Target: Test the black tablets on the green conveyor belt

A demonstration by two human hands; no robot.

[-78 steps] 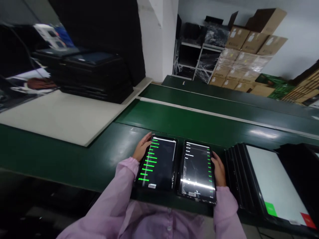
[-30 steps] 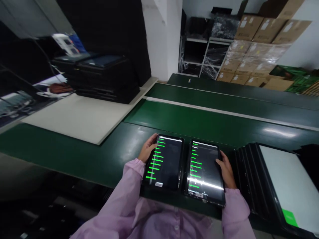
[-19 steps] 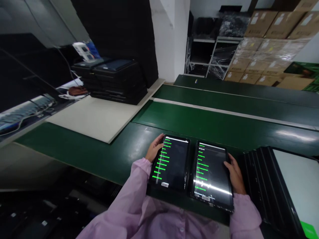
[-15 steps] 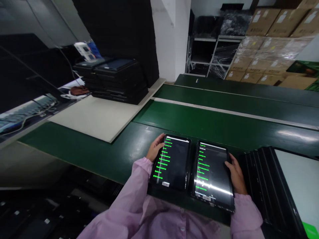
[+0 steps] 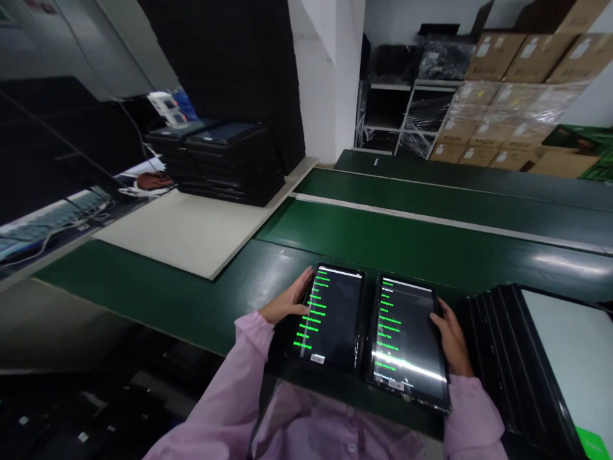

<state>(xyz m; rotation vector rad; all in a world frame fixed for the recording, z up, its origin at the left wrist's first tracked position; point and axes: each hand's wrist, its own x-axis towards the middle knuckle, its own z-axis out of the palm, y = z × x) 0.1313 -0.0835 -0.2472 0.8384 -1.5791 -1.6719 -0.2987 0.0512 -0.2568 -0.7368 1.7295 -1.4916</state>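
Green bench (image 5: 225,287) | near side: left tablet (image 5: 335,316), right tablet (image 5: 405,326), apart | right hand (image 5: 453,335): clasps right tablet's outer edge | left hand (image 5: 286,303): lower along left tablet than before, spread, hold unclear; steadying judged weaker

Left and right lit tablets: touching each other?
Apart. The head view shows a strip of dark green tabletop between the left tablet and the right tablet, plainest at their far ends.

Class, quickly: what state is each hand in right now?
Left hand: open, thumb at the edge of the left tablet.
Right hand: closed, holding the right tablet.
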